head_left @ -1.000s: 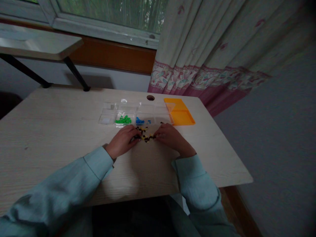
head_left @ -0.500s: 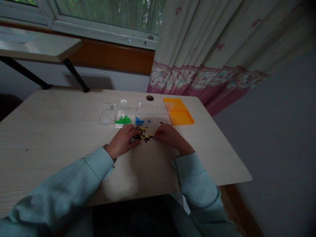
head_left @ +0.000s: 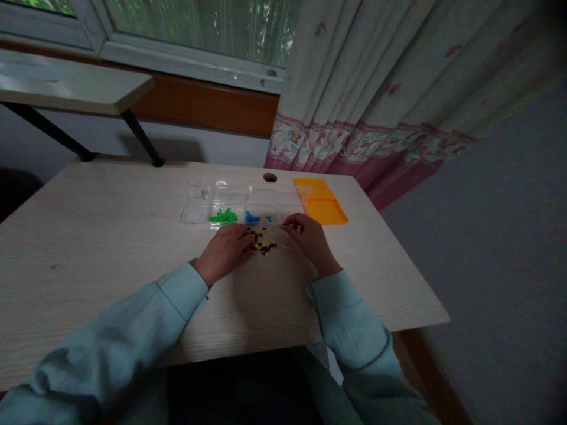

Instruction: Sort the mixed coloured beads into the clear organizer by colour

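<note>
A small cluster of dark and yellow pieces (head_left: 267,247) lies on the pale wooden table (head_left: 110,248), between the two hands and just in front of a clear plastic box (head_left: 261,193). The left hand (head_left: 225,251) rests at the left side of the cluster, its fingers curled around that edge and covering part of it; whether it grips a piece cannot be told. The right hand (head_left: 309,241) is at the right, a little apart from the cluster, with thumb and forefinger drawn narrowly together near the front edge of the box; the fingertips are too small and dim to tell if anything is pinched between them. The box is divided into compartments, with a heap of green pieces (head_left: 224,216) in one at the front and a smaller group of blue pieces (head_left: 252,218) in the next one to the right. An orange tray (head_left: 328,211) lies at the right end of the box, partly behind its clear edge. Beyond the box there is a round hole (head_left: 270,177) in the table. A raised shelf (head_left: 75,87) on dark legs stands at the back left, and a flowered curtain (head_left: 354,88) hangs beside the window (head_left: 199,29).
</note>
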A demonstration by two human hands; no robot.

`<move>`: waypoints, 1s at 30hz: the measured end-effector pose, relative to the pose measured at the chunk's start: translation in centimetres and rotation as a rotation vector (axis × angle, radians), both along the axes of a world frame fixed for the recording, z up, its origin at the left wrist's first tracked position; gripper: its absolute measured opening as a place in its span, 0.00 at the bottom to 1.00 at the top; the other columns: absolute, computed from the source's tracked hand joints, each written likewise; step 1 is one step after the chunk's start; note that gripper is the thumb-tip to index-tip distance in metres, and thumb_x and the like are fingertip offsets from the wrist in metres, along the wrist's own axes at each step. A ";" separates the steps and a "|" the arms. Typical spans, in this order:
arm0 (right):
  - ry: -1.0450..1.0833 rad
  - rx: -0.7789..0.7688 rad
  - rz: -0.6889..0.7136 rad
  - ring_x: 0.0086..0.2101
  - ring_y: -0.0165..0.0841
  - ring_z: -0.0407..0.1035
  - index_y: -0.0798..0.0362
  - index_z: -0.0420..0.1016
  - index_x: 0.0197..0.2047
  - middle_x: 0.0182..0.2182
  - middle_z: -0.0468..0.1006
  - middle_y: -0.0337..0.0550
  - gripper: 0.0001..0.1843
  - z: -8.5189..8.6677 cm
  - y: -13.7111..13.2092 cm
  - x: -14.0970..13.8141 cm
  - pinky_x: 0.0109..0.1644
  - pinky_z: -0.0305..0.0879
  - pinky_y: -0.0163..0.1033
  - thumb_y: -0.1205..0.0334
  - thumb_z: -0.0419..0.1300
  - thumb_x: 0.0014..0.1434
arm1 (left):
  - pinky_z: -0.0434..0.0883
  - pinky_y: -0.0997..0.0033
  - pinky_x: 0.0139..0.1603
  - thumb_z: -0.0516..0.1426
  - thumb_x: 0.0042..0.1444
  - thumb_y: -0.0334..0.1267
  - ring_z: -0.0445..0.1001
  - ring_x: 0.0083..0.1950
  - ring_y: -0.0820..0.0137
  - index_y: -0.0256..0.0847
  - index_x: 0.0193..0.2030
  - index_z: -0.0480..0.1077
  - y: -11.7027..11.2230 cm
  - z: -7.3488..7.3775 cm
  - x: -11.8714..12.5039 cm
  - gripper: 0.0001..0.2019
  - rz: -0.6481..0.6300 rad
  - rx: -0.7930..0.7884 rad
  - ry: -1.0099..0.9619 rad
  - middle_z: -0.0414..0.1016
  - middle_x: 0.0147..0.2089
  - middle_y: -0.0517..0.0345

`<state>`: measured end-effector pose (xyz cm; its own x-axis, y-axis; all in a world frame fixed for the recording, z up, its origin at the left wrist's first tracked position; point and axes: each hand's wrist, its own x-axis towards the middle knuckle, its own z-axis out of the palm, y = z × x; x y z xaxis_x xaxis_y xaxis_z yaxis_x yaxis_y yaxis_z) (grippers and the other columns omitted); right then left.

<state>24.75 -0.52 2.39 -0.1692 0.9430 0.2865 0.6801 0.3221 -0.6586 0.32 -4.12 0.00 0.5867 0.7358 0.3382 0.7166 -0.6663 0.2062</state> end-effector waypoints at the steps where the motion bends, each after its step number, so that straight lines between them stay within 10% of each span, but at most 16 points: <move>1: 0.045 0.025 -0.051 0.28 0.30 0.66 0.53 0.75 0.31 0.26 0.75 0.38 0.06 0.0 0.1 0.2 0.35 0.61 0.36 0.59 0.62 0.54 | 0.66 0.59 0.48 0.54 0.63 0.42 0.68 0.45 0.62 0.40 0.43 0.73 0.0 0.1 0.1 0.11 -0.001 0.016 0.016 0.70 0.43 0.49; 8: 0.320 0.090 -0.222 0.32 0.33 0.71 0.53 0.77 0.36 0.32 0.79 0.43 0.12 -1.0 1.0 1.0 0.38 0.65 0.39 0.54 0.62 0.54 | 0.65 0.58 0.45 0.53 0.64 0.39 0.68 0.44 0.61 0.39 0.36 0.72 -0.3 0.4 0.4 0.10 0.071 0.145 0.116 0.71 0.39 0.50; 20: -0.172 0.355 -0.305 0.38 0.38 0.66 0.52 0.80 0.30 0.31 0.78 0.45 0.16 -2.8 2.8 1.7 0.47 0.58 0.46 0.50 0.60 0.60 | 0.68 0.63 0.45 0.44 0.69 0.39 0.66 0.42 0.65 0.39 0.39 0.65 -0.1 0.0 -0.1 0.12 0.201 -0.009 -0.438 0.66 0.38 0.53; 30: -0.245 0.320 -0.228 0.41 0.39 0.66 0.50 0.80 0.35 0.37 0.78 0.45 0.14 -3.0 2.8 0.9 0.47 0.59 0.46 0.56 0.55 0.65 | 0.67 0.62 0.44 0.43 0.68 0.39 0.65 0.41 0.65 0.40 0.37 0.64 -0.2 0.0 0.1 0.12 0.174 -0.049 -0.489 0.64 0.36 0.54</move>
